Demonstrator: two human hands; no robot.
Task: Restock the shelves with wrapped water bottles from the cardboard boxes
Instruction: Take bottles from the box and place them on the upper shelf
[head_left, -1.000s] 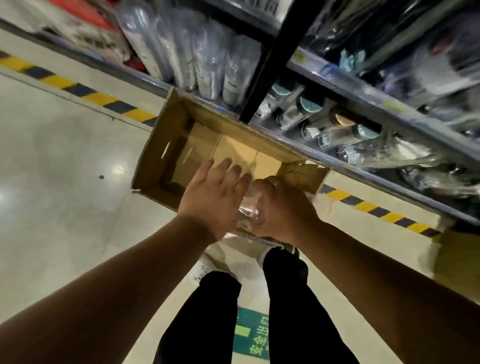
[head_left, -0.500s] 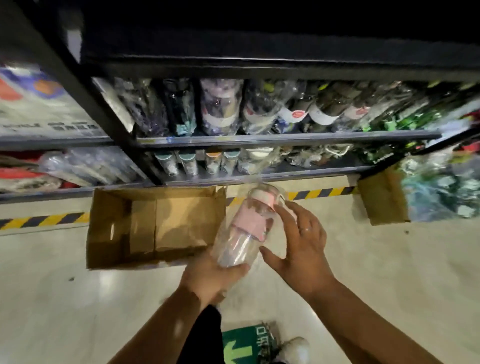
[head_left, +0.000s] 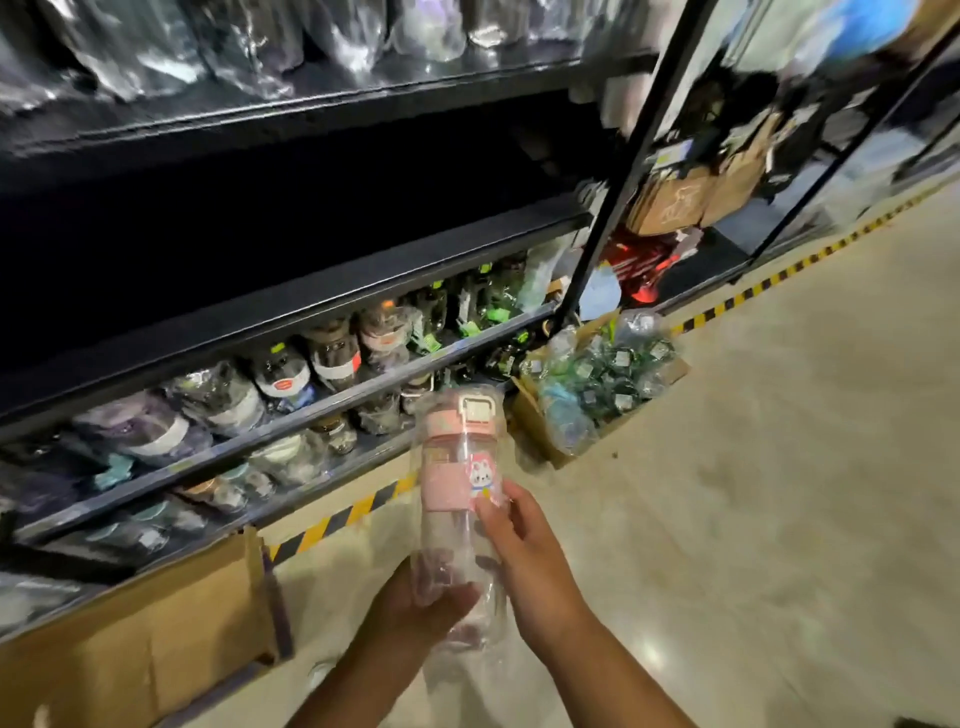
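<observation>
The left hand (head_left: 410, 608) curls round the base of a wrapped water bottle (head_left: 457, 483) while the right hand (head_left: 524, 561) grips its side, fingertips at the pink band. The bottle is held roughly upright at lower centre, above the glossy beige floor (head_left: 753, 493). It is a clear plastic cylinder with a pink lid, a cream latch and a cartoon rabbit sticker, all sheathed in crinkly transparent film. An open cardboard box (head_left: 156, 639) sits at lower left. Behind it, dark metal shelves (head_left: 291, 317) hold more film-wrapped bottles, and yellow-and-black tape (head_left: 337, 519) edges the floor.
</observation>
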